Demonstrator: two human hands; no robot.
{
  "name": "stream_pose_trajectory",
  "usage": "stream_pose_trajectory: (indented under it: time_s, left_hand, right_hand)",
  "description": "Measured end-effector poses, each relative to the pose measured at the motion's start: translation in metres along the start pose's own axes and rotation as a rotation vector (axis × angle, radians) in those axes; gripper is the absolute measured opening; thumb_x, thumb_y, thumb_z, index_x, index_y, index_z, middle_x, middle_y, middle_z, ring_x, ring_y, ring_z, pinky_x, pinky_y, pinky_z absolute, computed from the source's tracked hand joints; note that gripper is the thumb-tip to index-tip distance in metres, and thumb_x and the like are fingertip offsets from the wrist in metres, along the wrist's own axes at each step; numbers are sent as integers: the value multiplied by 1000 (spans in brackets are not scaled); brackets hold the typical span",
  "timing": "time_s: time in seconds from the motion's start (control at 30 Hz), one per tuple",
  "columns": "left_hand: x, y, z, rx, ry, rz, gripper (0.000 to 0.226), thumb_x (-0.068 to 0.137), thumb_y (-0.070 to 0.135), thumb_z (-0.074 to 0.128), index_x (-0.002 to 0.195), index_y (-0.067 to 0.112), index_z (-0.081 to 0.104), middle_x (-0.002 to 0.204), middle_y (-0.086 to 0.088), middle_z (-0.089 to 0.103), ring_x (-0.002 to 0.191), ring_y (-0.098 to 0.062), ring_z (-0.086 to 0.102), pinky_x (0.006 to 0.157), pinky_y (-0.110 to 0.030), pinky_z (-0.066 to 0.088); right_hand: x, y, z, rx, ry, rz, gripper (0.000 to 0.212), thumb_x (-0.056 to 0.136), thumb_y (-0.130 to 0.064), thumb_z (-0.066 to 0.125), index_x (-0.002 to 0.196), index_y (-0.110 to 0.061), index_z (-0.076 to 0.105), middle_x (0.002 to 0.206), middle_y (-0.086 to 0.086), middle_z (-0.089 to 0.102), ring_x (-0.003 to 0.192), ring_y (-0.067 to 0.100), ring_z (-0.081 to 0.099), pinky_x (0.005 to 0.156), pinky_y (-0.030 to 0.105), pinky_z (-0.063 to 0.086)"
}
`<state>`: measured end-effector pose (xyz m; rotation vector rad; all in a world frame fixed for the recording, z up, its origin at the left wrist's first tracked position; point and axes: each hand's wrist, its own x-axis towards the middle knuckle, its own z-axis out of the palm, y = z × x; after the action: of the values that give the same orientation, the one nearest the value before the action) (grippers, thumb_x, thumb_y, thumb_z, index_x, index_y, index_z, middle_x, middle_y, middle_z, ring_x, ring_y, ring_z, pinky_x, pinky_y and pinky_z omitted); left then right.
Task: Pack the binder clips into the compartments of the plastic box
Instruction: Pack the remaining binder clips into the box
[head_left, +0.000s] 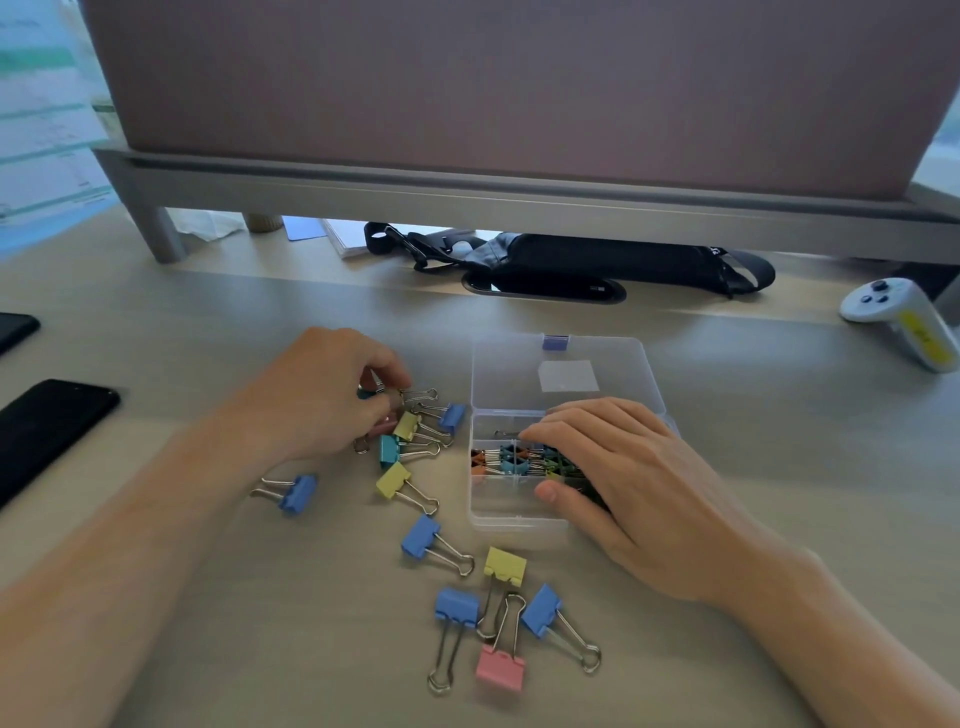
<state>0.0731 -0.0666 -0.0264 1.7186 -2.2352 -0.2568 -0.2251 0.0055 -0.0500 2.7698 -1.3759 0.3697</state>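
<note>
A clear plastic box (485, 512) lies open on the desk, its lid (566, 374) folded back. Small orange, blue and green clips (506, 461) fill its middle compartments. My right hand (628, 483) rests flat over the box's right side, thumb against the near compartment, and hides what lies under it. My left hand (322, 395) is curled on a small clip in the pile of binder clips (415, 431) left of the box. More blue, yellow and pink binder clips (501, 618) lie scattered nearer to me.
Two black phones (47, 426) lie at the left edge. A white controller (904, 322) sits at the far right. A black strap bag (597, 260) lies under the raised monitor shelf (519, 192) behind the box.
</note>
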Motion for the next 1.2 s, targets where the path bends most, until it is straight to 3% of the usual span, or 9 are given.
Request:
stream_pose_trajectory:
  time_s: [0.17, 0.23, 0.33, 0.4, 0.53, 0.77, 0.93, 1.07, 1.2]
  left_hand:
    - [-3, 0, -4, 15, 39, 79, 10, 90, 25, 77, 100, 25, 77, 88, 12, 68, 85, -7, 61, 69, -12, 39]
    - [-6, 4, -8, 12, 77, 122, 8, 91, 26, 75, 98, 26, 76, 89, 13, 70, 85, -4, 63, 74, -16, 46]
    - [-11, 25, -15, -142, 114, 227, 8, 90, 29, 75, 96, 33, 76, 88, 22, 71, 88, 3, 63, 76, -7, 46]
    - [-15, 43, -13, -216, 56, 336, 11, 89, 28, 76, 98, 33, 78, 90, 21, 73, 90, 2, 64, 78, -9, 48]
    - [-15, 53, 4, -137, -22, 473, 17, 93, 19, 73, 106, 28, 80, 93, 18, 74, 82, 0, 66, 74, -20, 52]
    - [-17, 46, 11, -68, -50, 480, 19, 96, 22, 67, 108, 32, 78, 106, 19, 65, 90, -3, 63, 78, -34, 56]
    - [-19, 52, 11, -82, -61, 470, 20, 95, 18, 70, 107, 32, 77, 101, 22, 61, 88, 0, 59, 76, -13, 44]
    - [-18, 51, 10, -124, -35, 442, 20, 91, 18, 74, 106, 32, 74, 92, 21, 64, 87, -1, 62, 75, -21, 50]
    - [-17, 53, 15, -171, 24, 388, 33, 89, 20, 77, 118, 31, 69, 100, 19, 60, 91, 3, 61, 80, -17, 52]
  right_hand:
    - [-1, 0, 0, 8, -11, 13, 56, 109, -61, 21, 144, -30, 52, 140, -16, 58, 133, 8, 50, 117, 25, 29]
    - [-1, 0, 0, 8, -15, 16, 57, 109, -61, 21, 145, -30, 52, 143, -15, 56, 134, 7, 49, 118, 25, 27]
    - [0, 1, 0, 17, -13, 18, 56, 109, -60, 23, 144, -30, 53, 143, -14, 55, 134, 7, 49, 118, 24, 26]
    - [0, 1, 0, 23, -13, 15, 55, 109, -60, 22, 143, -29, 54, 141, -15, 57, 133, 8, 50, 118, 25, 28]
    - [0, 2, 0, 28, -17, 13, 55, 109, -60, 22, 141, -29, 55, 138, -15, 58, 133, 8, 50, 117, 29, 33]
    - [1, 1, -2, 45, -35, 25, 53, 107, -60, 25, 141, -30, 52, 137, -16, 58, 133, 7, 49, 117, 28, 32]
    - [1, 1, -2, 61, -33, 33, 53, 107, -61, 26, 143, -30, 49, 136, -16, 59, 131, 7, 50, 117, 29, 33]
    - [1, 1, -2, 82, -24, 49, 57, 106, -64, 25, 148, -31, 44, 139, -16, 58, 133, 6, 49, 117, 28, 32]
    - [2, 1, -2, 62, -37, 29, 56, 106, -63, 23, 143, -33, 53, 138, -18, 57, 131, 5, 49, 117, 29, 35]
